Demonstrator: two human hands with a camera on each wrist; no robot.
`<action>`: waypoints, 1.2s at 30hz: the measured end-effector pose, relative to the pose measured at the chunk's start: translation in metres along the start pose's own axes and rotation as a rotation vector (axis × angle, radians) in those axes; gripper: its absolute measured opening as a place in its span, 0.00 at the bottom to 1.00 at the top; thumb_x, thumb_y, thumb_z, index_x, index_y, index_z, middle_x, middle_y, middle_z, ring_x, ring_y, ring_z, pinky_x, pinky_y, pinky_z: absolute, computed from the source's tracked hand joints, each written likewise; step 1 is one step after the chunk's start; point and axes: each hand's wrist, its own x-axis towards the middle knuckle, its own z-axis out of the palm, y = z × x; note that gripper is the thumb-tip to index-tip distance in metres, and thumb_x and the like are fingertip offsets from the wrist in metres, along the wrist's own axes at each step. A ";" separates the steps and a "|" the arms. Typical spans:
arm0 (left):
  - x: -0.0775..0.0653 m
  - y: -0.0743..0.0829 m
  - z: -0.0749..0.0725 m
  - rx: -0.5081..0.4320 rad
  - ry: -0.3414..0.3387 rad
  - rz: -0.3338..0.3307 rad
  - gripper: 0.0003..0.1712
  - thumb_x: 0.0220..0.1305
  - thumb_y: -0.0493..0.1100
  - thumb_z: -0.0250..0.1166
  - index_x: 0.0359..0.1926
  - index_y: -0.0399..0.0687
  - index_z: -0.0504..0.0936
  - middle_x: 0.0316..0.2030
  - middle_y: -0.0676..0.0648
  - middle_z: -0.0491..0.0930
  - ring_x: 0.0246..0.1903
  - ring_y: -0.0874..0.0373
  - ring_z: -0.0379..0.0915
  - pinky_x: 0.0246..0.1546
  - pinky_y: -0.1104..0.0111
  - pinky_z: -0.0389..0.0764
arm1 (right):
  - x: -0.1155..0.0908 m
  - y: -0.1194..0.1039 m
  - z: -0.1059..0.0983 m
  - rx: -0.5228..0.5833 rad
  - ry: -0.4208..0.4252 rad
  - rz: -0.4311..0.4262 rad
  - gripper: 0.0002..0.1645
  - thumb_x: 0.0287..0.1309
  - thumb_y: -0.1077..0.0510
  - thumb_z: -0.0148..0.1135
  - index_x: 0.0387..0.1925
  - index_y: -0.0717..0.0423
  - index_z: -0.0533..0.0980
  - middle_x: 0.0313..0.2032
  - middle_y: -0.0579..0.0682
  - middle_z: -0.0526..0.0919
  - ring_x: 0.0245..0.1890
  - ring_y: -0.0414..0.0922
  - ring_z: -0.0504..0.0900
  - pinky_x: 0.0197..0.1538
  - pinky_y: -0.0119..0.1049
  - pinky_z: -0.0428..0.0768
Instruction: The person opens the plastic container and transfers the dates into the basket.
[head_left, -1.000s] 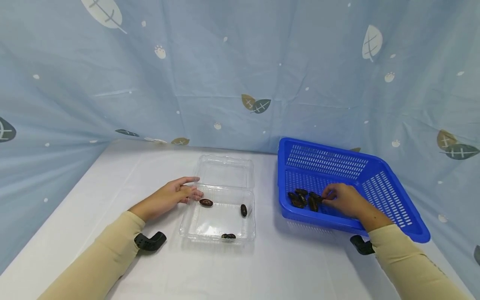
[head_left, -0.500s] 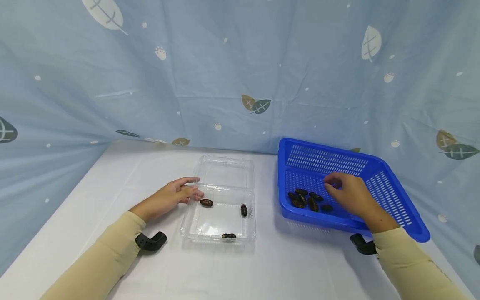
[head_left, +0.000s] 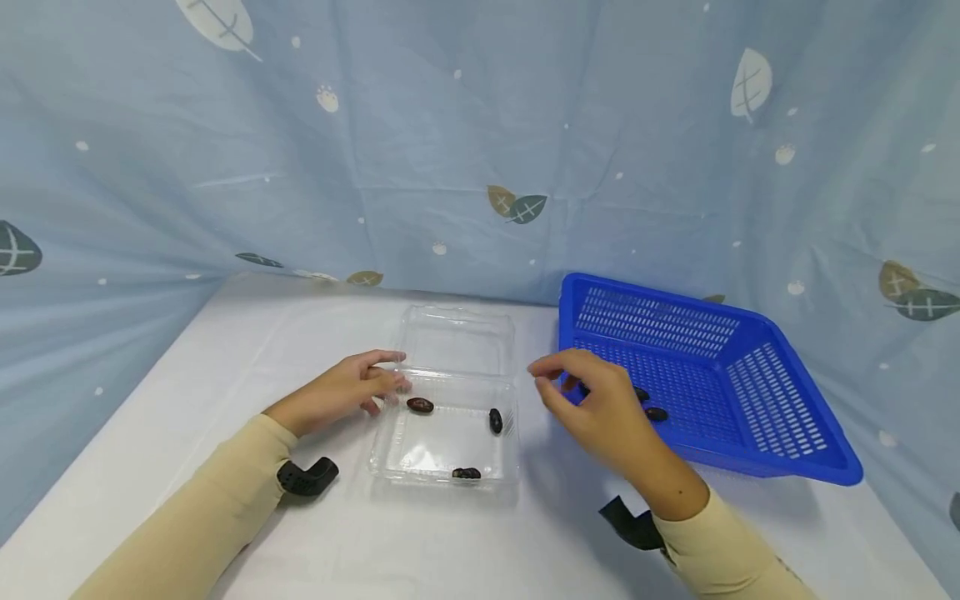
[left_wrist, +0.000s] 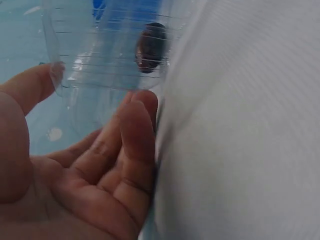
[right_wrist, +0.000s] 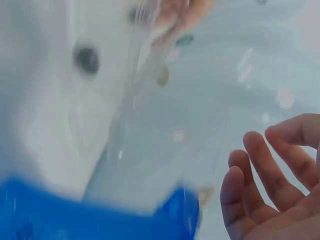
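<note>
A clear plastic clamshell box (head_left: 442,442) lies with its lid (head_left: 457,337) folded back. Three dark brown dates are in it: one date (head_left: 420,405) at the left, another date (head_left: 496,421) at the right, a third date (head_left: 467,473) along the front wall. My left hand (head_left: 341,392) rests at the box's left side, fingers loosely extended and touching its wall. Between the box and the blue basket (head_left: 806,392), my right hand (head_left: 600,408) hangs in the air, thumb and index finger close together. Nothing shows between them in the right wrist view.
Dates lie in the basket's near left part, such as the date (head_left: 656,414) beside my right hand, which hides others there. The white-covered table (head_left: 300,542) meets a blue leaf-print curtain (head_left: 450,125) at the back.
My right hand released a date in the basket, rose, and moved left over the basket's rim toward the box. My left hand stayed at the box.
</note>
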 end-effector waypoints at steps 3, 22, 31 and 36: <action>-0.003 0.005 0.000 0.018 0.008 -0.043 0.39 0.72 0.55 0.60 0.75 0.43 0.58 0.55 0.40 0.83 0.38 0.56 0.76 0.30 0.68 0.81 | 0.004 -0.009 0.021 0.036 -0.040 -0.025 0.09 0.57 0.68 0.68 0.39 0.54 0.85 0.35 0.47 0.88 0.35 0.39 0.81 0.35 0.32 0.82; -0.011 0.003 -0.001 -0.110 -0.212 -0.146 0.27 0.77 0.56 0.51 0.69 0.50 0.69 0.36 0.43 0.71 0.22 0.55 0.80 0.21 0.63 0.83 | 0.030 -0.016 0.107 0.160 -0.432 0.117 0.11 0.61 0.66 0.65 0.44 0.57 0.86 0.44 0.50 0.89 0.33 0.43 0.83 0.33 0.27 0.79; -0.010 -0.002 -0.003 -0.135 -0.261 -0.119 0.25 0.77 0.53 0.51 0.68 0.51 0.70 0.37 0.42 0.72 0.25 0.53 0.83 0.20 0.65 0.83 | 0.033 -0.014 0.121 0.109 -0.498 0.128 0.15 0.62 0.65 0.65 0.50 0.55 0.85 0.48 0.49 0.89 0.29 0.39 0.78 0.28 0.25 0.75; -0.009 -0.004 -0.002 -0.145 -0.268 -0.115 0.24 0.77 0.52 0.52 0.67 0.51 0.70 0.36 0.43 0.72 0.25 0.53 0.83 0.20 0.65 0.82 | 0.029 -0.012 0.127 0.096 -0.512 0.157 0.18 0.61 0.66 0.66 0.54 0.56 0.83 0.49 0.51 0.87 0.24 0.36 0.73 0.25 0.25 0.73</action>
